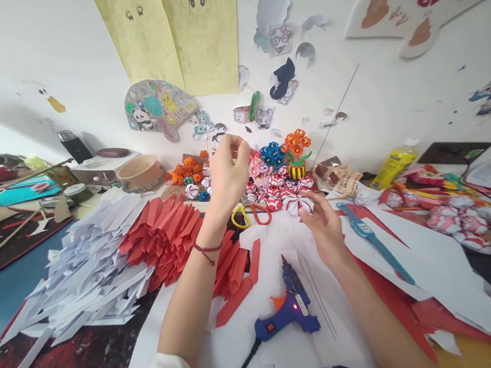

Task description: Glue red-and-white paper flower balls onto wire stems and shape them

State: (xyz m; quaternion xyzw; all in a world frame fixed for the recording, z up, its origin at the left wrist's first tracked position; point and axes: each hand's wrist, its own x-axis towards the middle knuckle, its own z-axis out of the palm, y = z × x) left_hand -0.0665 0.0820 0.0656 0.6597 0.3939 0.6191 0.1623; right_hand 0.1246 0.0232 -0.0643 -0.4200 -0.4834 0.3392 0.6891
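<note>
My left hand (pixel 231 171) is raised over the back of the table, fingers bent together in a pinch; what they hold, if anything, is too small to make out. My right hand (pixel 324 224) is lower and to the right, its thumb and fingers at a red-and-white striped paper ball (pixel 297 203). Below and between the hands, a blue glue gun (pixel 290 308) with a small red light lies on white paper. Two thin metal sticks (pixel 318 295) lie beside it. Yellow-and-orange-handled scissors (pixel 240 216) are just behind my left forearm.
Piles of folded white strips (pixel 88 267) and red strips (pixel 166 238) lie left. More striped balls and paper flowers (pixel 297 143) stand at the back. A blue cutter-like tool (pixel 379 244), paper sheets and a yellow bottle (pixel 393 164) are right. The wall (pixel 70 44) rises behind.
</note>
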